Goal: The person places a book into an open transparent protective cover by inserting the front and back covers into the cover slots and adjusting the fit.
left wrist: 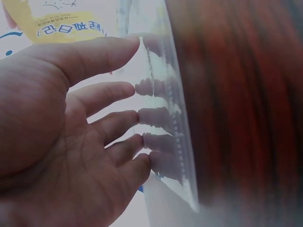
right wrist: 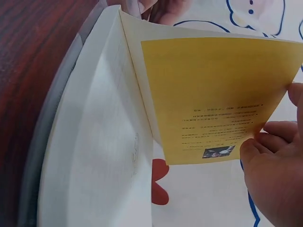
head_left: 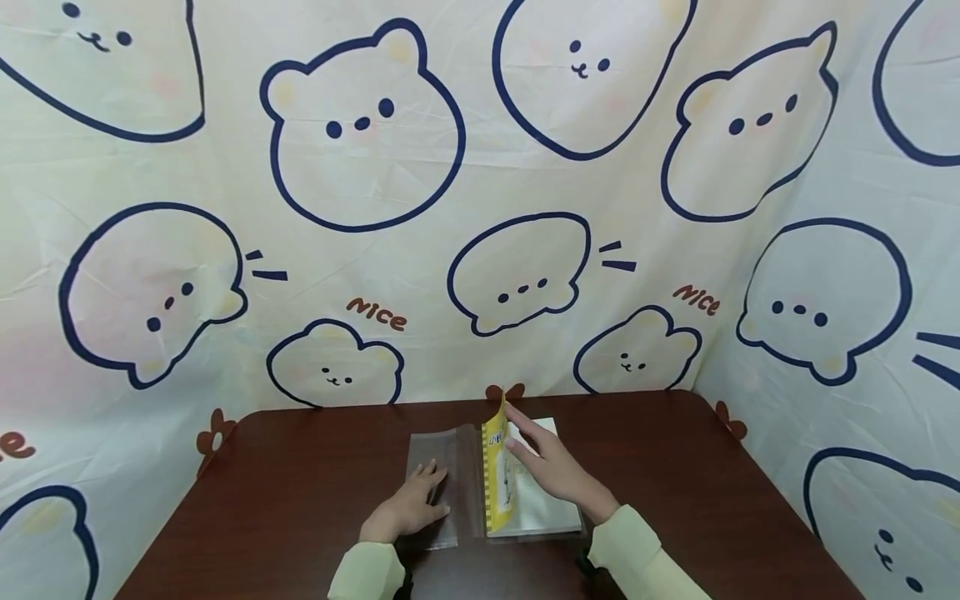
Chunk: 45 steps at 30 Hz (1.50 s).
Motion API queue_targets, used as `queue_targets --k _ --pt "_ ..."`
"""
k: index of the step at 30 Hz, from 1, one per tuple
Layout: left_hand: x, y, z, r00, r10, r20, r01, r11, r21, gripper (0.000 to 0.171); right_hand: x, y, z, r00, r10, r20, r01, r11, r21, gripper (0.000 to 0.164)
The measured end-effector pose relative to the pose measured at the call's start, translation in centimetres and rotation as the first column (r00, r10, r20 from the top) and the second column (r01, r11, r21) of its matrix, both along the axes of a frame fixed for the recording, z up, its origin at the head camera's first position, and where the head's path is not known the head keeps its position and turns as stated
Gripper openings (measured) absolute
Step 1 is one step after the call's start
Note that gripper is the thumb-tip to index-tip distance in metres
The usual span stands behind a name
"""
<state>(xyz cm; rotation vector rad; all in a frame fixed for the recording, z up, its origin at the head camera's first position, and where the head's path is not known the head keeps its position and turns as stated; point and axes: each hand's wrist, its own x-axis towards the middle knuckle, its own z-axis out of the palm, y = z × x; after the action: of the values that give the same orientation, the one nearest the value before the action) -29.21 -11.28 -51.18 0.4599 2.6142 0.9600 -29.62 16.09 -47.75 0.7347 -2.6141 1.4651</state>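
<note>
A book with white pages [head_left: 534, 512] lies on a brown table, its yellow-and-white front cover [head_left: 495, 467] standing nearly upright at the spine. My right hand [head_left: 558, 468] holds that cover; in the right wrist view, thumb and fingers pinch the outer edge of its yellow inner flap [right wrist: 208, 80], which bears small print and a little picture. To the left of the book spreads a clear plastic book cover [head_left: 433, 446]. On this plastic rests my left hand [head_left: 408, 507], fingers spread. The left wrist view shows its fingertips against the clear plastic sheet [left wrist: 163, 101].
The dark brown wooden table [head_left: 300, 492] extends to both sides of the book. Behind and beside it hangs a pale cloth [head_left: 525, 358] with cartoon animal outlines, meeting the table's back edge just beyond the book.
</note>
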Motion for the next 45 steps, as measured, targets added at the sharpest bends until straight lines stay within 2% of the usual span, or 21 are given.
queue_targets --k 7,15,20,27,36,45 --pt "-0.2 -0.3 0.2 1.0 -0.004 0.0 0.004 1.0 -0.007 0.065 -0.4 -1.2 0.6 0.998 0.032 -0.044 -0.025 0.987 0.157 0.059" --pt "-0.4 -0.8 0.5 1.0 0.002 -0.001 -0.002 1.0 -0.005 0.067 -1.0 -2.2 0.8 0.993 0.097 -0.064 -0.072 0.947 0.314 0.059" --pt "-0.3 -0.8 0.4 1.0 0.02 -0.012 -0.02 1.0 -0.01 0.069 -1.5 -2.5 0.3 0.99 0.125 -0.06 -0.097 0.932 0.349 0.061" --pt "0.0 -0.8 0.3 0.999 0.035 -0.021 -0.035 0.999 0.008 0.071 -2.1 -3.0 -0.1 0.984 0.175 0.03 -0.174 0.917 0.359 0.063" --pt "0.0 -0.7 0.2 0.999 0.035 -0.035 -0.035 0.999 -0.006 0.072 -2.3 -4.1 -0.4 0.98 0.201 0.005 -0.178 0.859 0.479 0.064" --pt "0.1 -0.6 -0.1 1.0 0.013 -0.028 -0.014 0.999 -0.036 0.074 -2.5 -4.6 -1.6 0.966 0.255 -0.034 -0.192 0.802 0.566 0.07"
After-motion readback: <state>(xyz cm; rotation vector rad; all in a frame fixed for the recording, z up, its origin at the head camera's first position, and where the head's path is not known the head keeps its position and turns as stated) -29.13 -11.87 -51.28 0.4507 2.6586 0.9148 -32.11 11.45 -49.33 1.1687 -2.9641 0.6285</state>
